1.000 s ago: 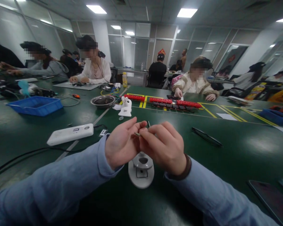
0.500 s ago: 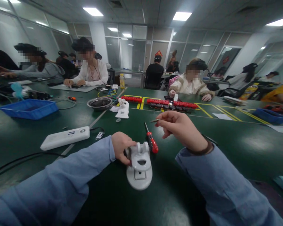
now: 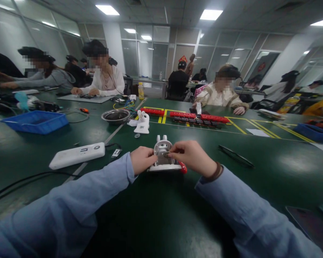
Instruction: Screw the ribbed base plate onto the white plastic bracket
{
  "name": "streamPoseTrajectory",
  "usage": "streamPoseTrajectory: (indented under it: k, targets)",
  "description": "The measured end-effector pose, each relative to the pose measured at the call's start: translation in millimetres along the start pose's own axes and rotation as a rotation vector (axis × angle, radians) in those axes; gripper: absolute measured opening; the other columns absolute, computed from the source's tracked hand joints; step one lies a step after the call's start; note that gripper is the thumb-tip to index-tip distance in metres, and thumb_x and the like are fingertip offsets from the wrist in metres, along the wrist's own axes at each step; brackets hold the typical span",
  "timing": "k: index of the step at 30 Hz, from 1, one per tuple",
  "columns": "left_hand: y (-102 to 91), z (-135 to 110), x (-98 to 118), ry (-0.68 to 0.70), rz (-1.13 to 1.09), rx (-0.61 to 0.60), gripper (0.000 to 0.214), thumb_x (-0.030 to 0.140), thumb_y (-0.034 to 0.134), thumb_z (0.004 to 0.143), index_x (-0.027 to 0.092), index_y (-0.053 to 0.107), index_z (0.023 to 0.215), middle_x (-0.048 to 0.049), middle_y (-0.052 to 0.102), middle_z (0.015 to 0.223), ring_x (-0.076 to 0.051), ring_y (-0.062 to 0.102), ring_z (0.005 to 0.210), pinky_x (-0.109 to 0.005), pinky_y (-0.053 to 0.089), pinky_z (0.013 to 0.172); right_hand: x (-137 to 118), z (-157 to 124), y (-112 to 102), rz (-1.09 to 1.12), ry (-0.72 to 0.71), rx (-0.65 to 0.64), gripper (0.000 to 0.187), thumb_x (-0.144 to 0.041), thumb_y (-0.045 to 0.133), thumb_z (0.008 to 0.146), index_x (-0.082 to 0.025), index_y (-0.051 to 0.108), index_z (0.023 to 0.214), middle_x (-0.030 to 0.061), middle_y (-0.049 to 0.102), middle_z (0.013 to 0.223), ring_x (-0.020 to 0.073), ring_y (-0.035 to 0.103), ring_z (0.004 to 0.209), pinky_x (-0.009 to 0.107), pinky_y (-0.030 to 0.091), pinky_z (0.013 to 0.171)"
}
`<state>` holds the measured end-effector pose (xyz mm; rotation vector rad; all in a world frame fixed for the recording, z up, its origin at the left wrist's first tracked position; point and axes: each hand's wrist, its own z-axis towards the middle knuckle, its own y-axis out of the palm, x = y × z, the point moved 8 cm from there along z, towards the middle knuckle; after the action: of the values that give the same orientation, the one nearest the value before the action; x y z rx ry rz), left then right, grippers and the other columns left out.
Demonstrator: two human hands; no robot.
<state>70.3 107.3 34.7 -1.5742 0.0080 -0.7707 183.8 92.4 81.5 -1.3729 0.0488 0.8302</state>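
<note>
My left hand (image 3: 142, 159) grips the left side of a white plastic bracket-like stand (image 3: 164, 167), which is tipped up so that its hollow inside faces me. Two rounded lugs stick up at its far end. The fingers of my right hand (image 3: 191, 157) are closed in a pinch at the hollow of the stand, on a small thin flat piece (image 3: 165, 154) mostly hidden by the fingertips. Against the stand's right side shows the red handle of a screwdriver (image 3: 183, 167); its shaft is hidden behind the stand and hand.
Black tweezers (image 3: 236, 156) lie to the right. A white power bank (image 3: 78, 156) with a cable is at left, near a blue tray (image 3: 36, 122). Beyond stand a metal bowl (image 3: 115, 115), another white stand (image 3: 142, 123) and red strips (image 3: 185, 115). People sit across the table.
My left hand has tilted the stand up and moved it away from me. My right hand has come down and left to the stand with the small thin piece. The screwdriver is now mostly covered.
</note>
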Motion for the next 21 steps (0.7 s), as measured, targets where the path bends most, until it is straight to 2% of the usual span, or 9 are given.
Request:
streamPoseTrajectory:
  k: [3,7,11,16,21]
  targets:
    - [-0.6,-1.2,1.9,-0.023,-0.001,-0.022,0.037,0.045,0.04,0.073,0.016,0.064,0.074,-0.0003,0.054,0.056,-0.013,0.048,0.051,-0.023,0.031,0.047,-9.9,-2.4,2.2,-0.13,-0.128,0.092,0.001,-0.017,0.064,0.072,-0.016,0.063,0.072,0.0003,0.059,0.069,0.0109,0.051,0.062,0.021,0.034,0.056]
    - [-3.5,-2.7,4.6,-0.047,0.071,0.012,0.034,0.04,0.039,0.074,0.016,0.062,0.067,-0.0013,0.054,0.055,-0.013,0.048,0.051,-0.023,0.03,0.048,-16.1,-6.5,7.5,-0.305,-0.192,0.148,0.009,-0.022,0.063,0.074,-0.016,0.056,0.072,0.0015,0.056,0.072,0.0135,0.05,0.064,0.022,0.03,0.052]
    - [-3.9,-3.1,5.7,-0.056,0.124,0.016,0.033,0.037,0.038,0.074,0.015,0.061,0.064,-0.0017,0.052,0.053,-0.013,0.047,0.049,-0.024,0.029,0.047,-14.3,-7.6,5.0,-0.352,-0.109,0.217,0.02,-0.026,0.063,0.073,-0.017,0.047,0.081,0.0026,0.055,0.076,0.0151,0.051,0.063,0.023,0.028,0.05]
    - [-4.9,-2.5,8.2,-0.032,0.199,0.009,0.034,0.036,0.036,0.075,0.015,0.061,0.065,-0.0038,0.054,0.055,-0.014,0.048,0.05,-0.024,0.027,0.047,-13.4,-7.3,10.7,-0.261,-0.034,0.101,0.03,-0.016,0.058,0.074,-0.018,0.039,0.097,-0.0002,0.056,0.072,0.0142,0.053,0.058,0.021,0.03,0.049]
    - [-6.8,-2.7,9.9,-0.028,0.271,0.016,0.032,0.035,0.037,0.073,0.015,0.061,0.063,-0.005,0.055,0.056,-0.016,0.05,0.052,-0.025,0.026,0.047,-17.7,-8.9,10.3,-0.389,-0.003,0.09,0.024,-0.021,0.055,0.076,-0.017,0.04,0.094,0.0017,0.058,0.071,0.017,0.055,0.059,0.022,0.026,0.046]
